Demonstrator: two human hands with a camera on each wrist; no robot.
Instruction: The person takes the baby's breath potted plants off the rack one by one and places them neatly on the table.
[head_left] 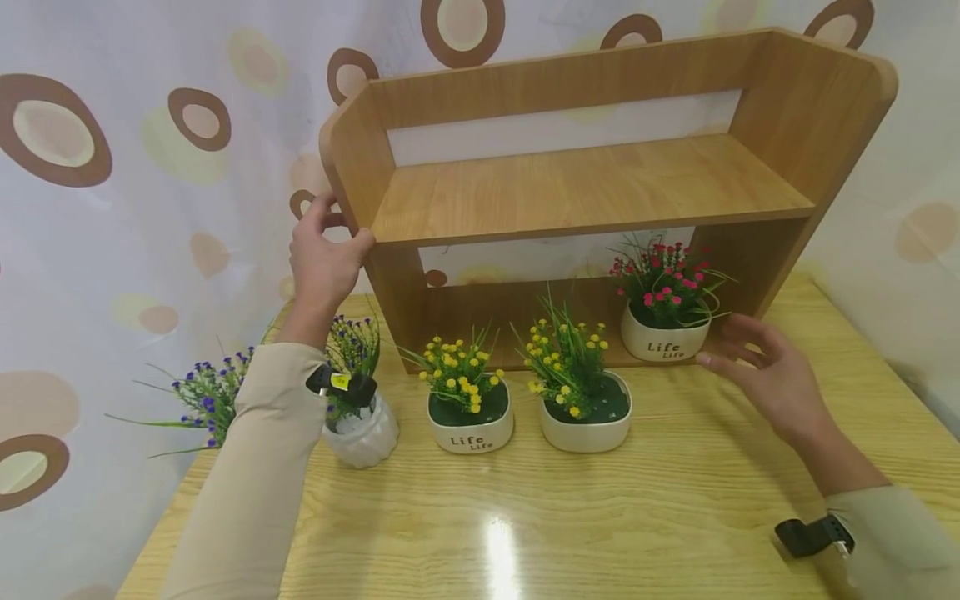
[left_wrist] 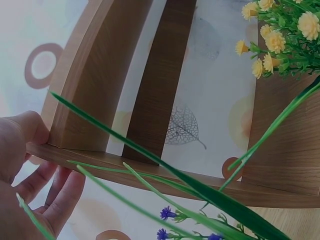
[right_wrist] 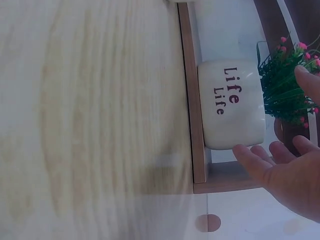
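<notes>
A two-tier wooden shelf (head_left: 592, 187) stands on the table. My left hand (head_left: 324, 254) grips its left side panel (head_left: 356, 167), with the thumb at the front edge and the fingers around the outer face. A white pot (head_left: 663, 340) marked "Life", holding pink artificial flowers (head_left: 667, 279), stands on the lower board at the right. Beside that pot is my right hand (head_left: 772, 379), fingers spread and loosely bent around nothing. In the right wrist view, its fingertips (right_wrist: 241, 152) are close to the pot (right_wrist: 235, 127); whether they touch I cannot tell.
Two white pots of yellow flowers (head_left: 471, 429) (head_left: 588, 433) stand before the shelf. Left of them is a ribbed white pot (head_left: 365, 437) with purple flowers. Another purple-flowered plant (head_left: 213, 396) is partly hidden by the left sleeve. A patterned curtain (head_left: 150, 275) hangs behind.
</notes>
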